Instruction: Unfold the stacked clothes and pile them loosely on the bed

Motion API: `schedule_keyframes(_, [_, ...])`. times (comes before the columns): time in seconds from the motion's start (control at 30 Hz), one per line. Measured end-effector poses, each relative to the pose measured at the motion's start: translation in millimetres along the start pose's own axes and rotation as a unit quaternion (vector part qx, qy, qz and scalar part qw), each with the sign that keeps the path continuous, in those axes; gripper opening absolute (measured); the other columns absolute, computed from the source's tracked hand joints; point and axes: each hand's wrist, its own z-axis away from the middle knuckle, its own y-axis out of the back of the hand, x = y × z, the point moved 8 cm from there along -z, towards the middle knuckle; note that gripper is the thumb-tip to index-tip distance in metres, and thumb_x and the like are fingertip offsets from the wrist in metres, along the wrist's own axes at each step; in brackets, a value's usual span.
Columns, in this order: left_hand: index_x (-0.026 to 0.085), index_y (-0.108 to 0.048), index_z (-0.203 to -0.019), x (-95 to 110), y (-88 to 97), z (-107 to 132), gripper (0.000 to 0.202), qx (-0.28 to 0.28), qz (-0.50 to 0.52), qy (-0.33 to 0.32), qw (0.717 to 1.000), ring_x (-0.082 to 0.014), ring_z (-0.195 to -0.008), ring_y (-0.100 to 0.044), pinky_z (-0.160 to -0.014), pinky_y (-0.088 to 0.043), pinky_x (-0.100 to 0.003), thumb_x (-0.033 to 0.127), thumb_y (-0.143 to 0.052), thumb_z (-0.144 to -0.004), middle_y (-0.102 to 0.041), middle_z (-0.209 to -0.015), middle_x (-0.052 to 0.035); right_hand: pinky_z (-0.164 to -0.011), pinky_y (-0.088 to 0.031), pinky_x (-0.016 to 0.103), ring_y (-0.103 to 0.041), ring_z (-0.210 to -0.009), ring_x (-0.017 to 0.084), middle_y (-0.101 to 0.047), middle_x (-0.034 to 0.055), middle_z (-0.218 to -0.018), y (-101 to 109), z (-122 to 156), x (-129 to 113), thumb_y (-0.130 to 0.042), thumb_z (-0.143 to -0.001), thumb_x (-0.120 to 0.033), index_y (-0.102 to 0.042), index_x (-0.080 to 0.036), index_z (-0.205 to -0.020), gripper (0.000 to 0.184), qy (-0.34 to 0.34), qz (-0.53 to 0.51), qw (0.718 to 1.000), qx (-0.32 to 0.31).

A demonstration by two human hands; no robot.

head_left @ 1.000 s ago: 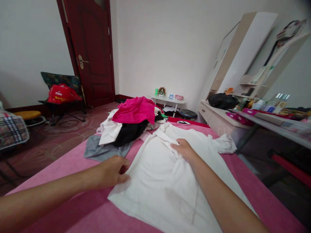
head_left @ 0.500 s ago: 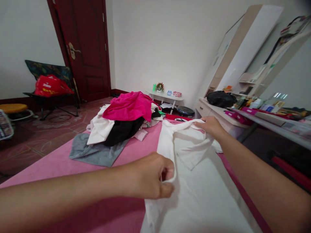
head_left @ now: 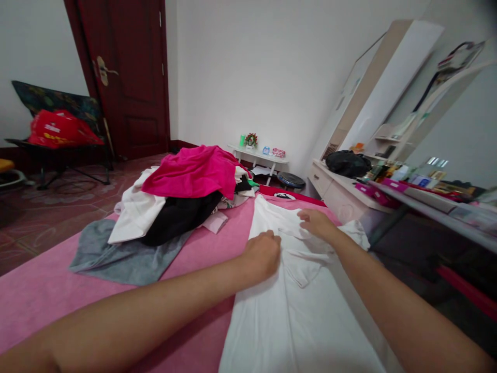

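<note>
A white shirt (head_left: pixel 298 311) lies folded lengthwise on the pink bed cover (head_left: pixel 46 295), running away from me. My left hand (head_left: pixel 263 254) rests on the shirt's left edge with its fingers curled under. My right hand (head_left: pixel 316 223) lies on the shirt's upper part, fingers pressed down on the cloth near the collar. A folded-in sleeve (head_left: pixel 306 267) lies between the two hands.
A heap of clothes lies to the left: a magenta garment (head_left: pixel 194 173) on top, black (head_left: pixel 178 217), white (head_left: pixel 134 215) and grey (head_left: pixel 116 256) pieces beneath. A low white table (head_left: pixel 264 158) stands beyond the bed, a dresser (head_left: pixel 341 191) at right, a dark red door (head_left: pixel 124 77) at left.
The left side of the shirt has been folded over to the right. Both hands have come down close together onto the shirt's upper part.
</note>
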Motion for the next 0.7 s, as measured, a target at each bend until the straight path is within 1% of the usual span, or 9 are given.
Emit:
schedule_keyframes(0.07, [0.005,-0.051,-0.127,-17.0,-14.2,-10.2,0.042,0.047,-0.039,0.017,0.998,-0.0288,-0.125,-0.048,-0.102,-0.040,-0.040,0.020,-0.038,-0.091,-0.051,-0.134,-0.0218,-0.086,-0.048,0.031,-0.066,-0.087,0.020,-0.072,0.0026,-0.081,-23.9,-14.4,-6.8,-0.061,-0.059,-0.005,-0.069,-0.019,-0.068,0.019,0.011,-0.024,1.000,-0.017])
schedule_keyframes(0.17, [0.001,-0.040,-0.139,-27.6,-37.9,-15.4,0.054,0.050,-0.056,0.015,0.997,-0.0315,-0.140,-0.026,-0.115,-0.023,-0.044,0.030,-0.031,-0.095,-0.033,-0.149,-0.0224,-0.088,-0.048,0.031,-0.065,-0.089,0.020,-0.072,0.0030,-0.077,-57.0,-35.2,-4.9,-0.054,-0.065,-0.009,-0.068,-0.018,-0.066,0.017,-0.012,-0.048,0.999,-0.013])
schedule_keyframes(0.23, [0.001,-0.038,-0.141,-28.4,-45.1,-15.0,0.057,0.044,-0.053,0.011,0.998,-0.0328,-0.141,-0.023,-0.116,-0.020,-0.045,0.033,-0.028,-0.096,-0.030,-0.151,-0.0217,-0.084,-0.050,0.031,-0.066,-0.086,0.021,-0.071,0.0036,-0.072,-76.9,-46.0,-0.9,-0.053,-0.068,-0.011,-0.067,-0.017,-0.066,0.016,-0.045,-0.069,0.997,-0.011])
schedule_keyframes(0.3, [0.001,-0.037,-0.142,-27.6,-46.3,-14.4,0.058,0.039,-0.049,0.007,0.998,-0.0331,-0.142,-0.022,-0.116,-0.019,-0.045,0.034,-0.025,-0.096,-0.028,-0.152,-0.0216,-0.078,-0.051,0.031,-0.066,-0.080,0.021,-0.070,0.0052,-0.068,-93.9,-53.1,-0.4,-0.054,-0.071,-0.016,-0.067,-0.016,-0.065,0.014,-0.080,-0.092,0.992,-0.019])
schedule_keyframes(0.37, [0.002,-0.036,-0.143,-26.8,-45.7,-14.7,0.058,0.032,-0.047,0.005,0.998,-0.0334,-0.142,-0.020,-0.116,-0.019,-0.046,0.034,-0.024,-0.096,-0.026,-0.152,-0.0216,-0.072,-0.052,0.032,-0.066,-0.075,0.022,-0.069,0.0071,-0.066,-107.8,-55.8,-4.9,-0.057,-0.076,-0.025,-0.066,-0.015,-0.064,0.018,-0.110,-0.117,0.986,-0.042])
schedule_keyframes(0.43, [0.002,-0.035,-0.144,-26.4,-44.9,-15.6,0.058,0.027,-0.043,0.004,0.999,-0.0339,-0.142,-0.019,-0.116,-0.018,-0.047,0.034,-0.024,-0.096,-0.025,-0.153,-0.0220,-0.067,-0.052,0.032,-0.066,-0.069,0.022,-0.068,0.0082,-0.064,-118.9,-54.7,-12.9,-0.059,-0.079,-0.036,-0.066,-0.014,-0.065,0.026,-0.132,-0.143,0.977,-0.080])
schedule_keyframes(0.5, [0.001,-0.034,-0.144,-26.4,-44.8,-16.6,0.059,0.019,-0.039,0.006,0.999,-0.0349,-0.142,-0.018,-0.116,-0.018,-0.047,0.033,-0.024,-0.096,-0.024,-0.153,-0.0231,-0.064,-0.052,0.032,-0.065,-0.066,0.022,-0.068,0.0086,-0.065,-127.3,-51.4,-20.9,-0.065,-0.076,-0.040,-0.067,-0.014,-0.067,0.028,-0.146,-0.166,0.967,-0.125])
schedule_keyframes(0.6, [0.001,-0.034,-0.144,-26.5,-44.7,-17.3,0.059,0.010,-0.034,0.014,0.999,-0.0359,-0.142,-0.017,-0.116,-0.018,-0.048,0.032,-0.025,-0.096,-0.023,-0.153,-0.0236,-0.061,-0.053,0.032,-0.066,-0.065,0.022,-0.068,0.0079,-0.066,-133.6,-49.4,-27.8,-0.075,-0.066,-0.030,-0.067,-0.013,-0.068,0.019,-0.155,-0.185,0.955,-0.172])
schedule_keyframes(0.7, [0.000,-0.035,-0.144,-25.6,-42.9,-17.2,0.058,0.011,-0.032,0.016,0.999,-0.0366,-0.142,-0.017,-0.116,-0.018,-0.049,0.031,-0.026,-0.095,-0.024,-0.152,-0.0238,-0.059,-0.052,0.030,-0.065,-0.062,0.020,-0.067,0.0051,-0.062,-131.0,-57.4,-28.6,-0.075,-0.060,-0.021,-0.067,-0.013,-0.067,0.013,-0.150,-0.192,0.956,-0.163])
